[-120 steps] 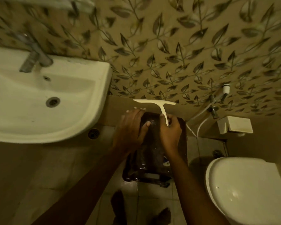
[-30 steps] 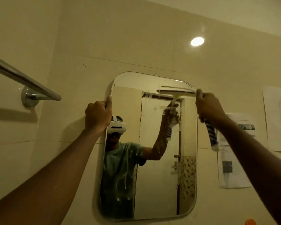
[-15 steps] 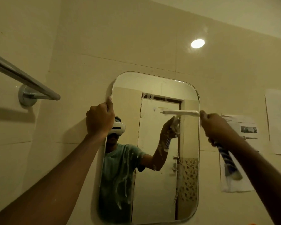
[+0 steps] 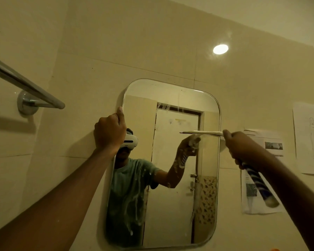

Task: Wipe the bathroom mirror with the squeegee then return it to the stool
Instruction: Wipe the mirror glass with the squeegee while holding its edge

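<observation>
The rounded wall mirror [image 4: 172,205] hangs ahead, with soapy streaks running down its lower left part. My right hand [image 4: 241,149] grips the squeegee by its blue-and-white striped handle [image 4: 259,185]. The white blade [image 4: 201,132] lies flat across the glass on the right half, at about upper-middle height. My left hand [image 4: 110,132] holds the mirror's left edge, fingers curled round the rim, thumb up along it. The stool is out of view.
A chrome towel rail [image 4: 25,86] juts from the wall at upper left. Paper sheets [image 4: 261,171] are stuck to the tiles right of the mirror, another sheet [image 4: 310,138] further right. A ceiling light's reflection [image 4: 220,49] glares on the tiles above.
The squeegee was lifted from the stool up to the mirror. Over the last second my right hand has drawn the blade down the glass from near the top. My left hand stays on the edge.
</observation>
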`<state>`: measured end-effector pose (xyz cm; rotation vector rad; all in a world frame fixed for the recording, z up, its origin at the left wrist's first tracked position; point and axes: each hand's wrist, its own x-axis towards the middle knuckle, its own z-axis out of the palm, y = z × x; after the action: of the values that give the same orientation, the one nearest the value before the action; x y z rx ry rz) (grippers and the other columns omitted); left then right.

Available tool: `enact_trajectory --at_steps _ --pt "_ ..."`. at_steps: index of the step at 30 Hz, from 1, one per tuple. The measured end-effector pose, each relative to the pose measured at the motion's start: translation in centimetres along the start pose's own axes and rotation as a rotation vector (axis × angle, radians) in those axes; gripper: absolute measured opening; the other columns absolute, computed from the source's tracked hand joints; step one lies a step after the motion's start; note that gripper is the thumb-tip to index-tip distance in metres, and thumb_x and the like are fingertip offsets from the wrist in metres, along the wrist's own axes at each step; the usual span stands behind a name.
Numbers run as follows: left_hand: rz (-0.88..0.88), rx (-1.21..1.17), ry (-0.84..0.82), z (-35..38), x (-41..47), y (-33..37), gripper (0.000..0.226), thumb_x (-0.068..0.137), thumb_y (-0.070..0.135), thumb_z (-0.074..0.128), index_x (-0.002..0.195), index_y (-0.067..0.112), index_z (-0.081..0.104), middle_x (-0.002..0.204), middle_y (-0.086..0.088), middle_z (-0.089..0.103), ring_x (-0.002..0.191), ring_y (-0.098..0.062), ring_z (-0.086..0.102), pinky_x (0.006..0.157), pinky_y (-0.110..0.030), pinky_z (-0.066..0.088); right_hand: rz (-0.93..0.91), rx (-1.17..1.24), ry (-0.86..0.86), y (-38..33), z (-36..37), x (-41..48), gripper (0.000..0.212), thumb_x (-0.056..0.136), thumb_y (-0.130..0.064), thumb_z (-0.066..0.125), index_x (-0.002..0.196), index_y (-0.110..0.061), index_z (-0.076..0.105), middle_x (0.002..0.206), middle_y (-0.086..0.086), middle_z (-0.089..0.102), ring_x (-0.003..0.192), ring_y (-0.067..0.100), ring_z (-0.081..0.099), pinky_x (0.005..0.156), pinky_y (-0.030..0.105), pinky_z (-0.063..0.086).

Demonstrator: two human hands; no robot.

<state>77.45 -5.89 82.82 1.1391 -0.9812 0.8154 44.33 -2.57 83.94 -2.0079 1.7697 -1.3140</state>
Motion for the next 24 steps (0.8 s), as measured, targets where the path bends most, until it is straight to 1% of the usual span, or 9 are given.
enact_trajectory --at_steps 2,5,7,10,14,16,18,21,24 --pt "0.002 0.008 -0.004 0.0 -0.1 0.0 0.063 0.102 0.039 0.027 0.061 0.003 0.061 0.048 -0.010 0.056 0.039 -0.021 0.051 0.043 -0.020 0.034 -0.024 -0.022 0.028 -0.9 -0.9 0.3 0.048 0.104 -0.041 0.027 0.087 -0.004 0.051 0.065 0.008 0.048 0.049 0.017 0.045 0.043 0.027 0.039" --pt "0.005 0.015 0.005 -0.1 -0.2 0.1 0.061 0.102 0.037 0.028 0.061 0.003 0.059 0.047 -0.007 0.052 0.038 -0.020 0.047 0.042 -0.017 0.025 -0.113 0.044 0.157 -4.1 -3.6 2.8 0.047 0.104 -0.040 0.029 0.096 0.000 0.052 0.067 0.009 0.048 0.050 0.017 0.045 0.042 0.026 0.039" --pt "0.007 0.025 0.010 -0.2 -0.3 0.1 0.061 0.102 0.035 0.029 0.061 0.002 0.059 0.047 -0.006 0.050 0.038 -0.018 0.044 0.043 -0.016 0.021 -0.122 0.116 0.214 -6.1 -4.7 4.1 0.045 0.103 -0.040 0.029 0.100 -0.001 0.051 0.068 0.009 0.048 0.051 0.017 0.046 0.043 0.025 0.040" --pt "-0.001 0.020 0.022 -0.2 -0.4 -0.2 0.060 0.102 0.035 0.030 0.060 0.003 0.059 0.047 -0.008 0.052 0.038 -0.020 0.045 0.042 -0.017 0.023 -0.120 0.150 0.216 -6.4 -3.7 4.6 0.042 0.103 -0.038 0.028 0.100 -0.002 0.049 0.069 0.008 0.048 0.052 0.016 0.046 0.042 0.026 0.040" --pt "-0.007 0.001 0.025 0.0 -0.5 -0.1 0.060 0.102 0.036 0.030 0.058 0.005 0.058 0.046 -0.008 0.053 0.037 -0.022 0.048 0.041 -0.019 0.028 -0.109 0.139 0.188 -2.9 0.2 2.5 0.041 0.104 -0.036 0.028 0.086 -0.007 0.050 0.067 0.007 0.050 0.049 0.016 0.048 0.042 0.026 0.042" --pt "-0.001 0.005 0.022 -0.1 -0.5 -0.1 0.060 0.102 0.035 0.030 0.059 0.005 0.058 0.046 -0.009 0.054 0.037 -0.022 0.049 0.041 -0.020 0.031 -0.095 0.138 0.158 -0.9 2.0 0.8 0.044 0.104 -0.037 0.026 0.081 -0.008 0.050 0.062 0.006 0.049 0.044 0.015 0.047 0.038 0.024 0.041" --pt "-0.004 0.002 0.012 -0.3 -0.6 0.1 0.060 0.102 0.035 0.030 0.060 0.005 0.059 0.046 -0.008 0.054 0.037 -0.020 0.048 0.040 -0.018 0.030 -0.060 0.155 0.126 0.3 2.9 -0.7 0.048 0.104 -0.040 0.025 0.081 -0.007 0.051 0.059 0.005 0.048 0.042 0.015 0.045 0.034 0.021 0.038" --pt "-0.004 0.016 0.007 -0.3 -0.6 0.2 0.060 0.102 0.036 0.029 0.061 0.004 0.059 0.048 -0.008 0.054 0.039 -0.022 0.050 0.042 -0.019 0.030 -0.060 0.096 0.137 -0.2 1.9 -0.6 0.049 0.103 -0.042 0.026 0.080 -0.007 0.051 0.061 0.006 0.049 0.045 0.015 0.047 0.037 0.024 0.040" --pt "-0.013 0.021 0.004 -0.4 -0.5 0.1 0.061 0.102 0.037 0.029 0.063 0.003 0.061 0.050 -0.012 0.058 0.041 -0.025 0.053 0.045 -0.022 0.035 -0.127 0.135 0.250 -2.8 -1.1 2.2 0.049 0.103 -0.042 0.029 0.087 -0.003 0.054 0.066 0.008 0.051 0.049 0.017 0.048 0.042 0.025 0.040"
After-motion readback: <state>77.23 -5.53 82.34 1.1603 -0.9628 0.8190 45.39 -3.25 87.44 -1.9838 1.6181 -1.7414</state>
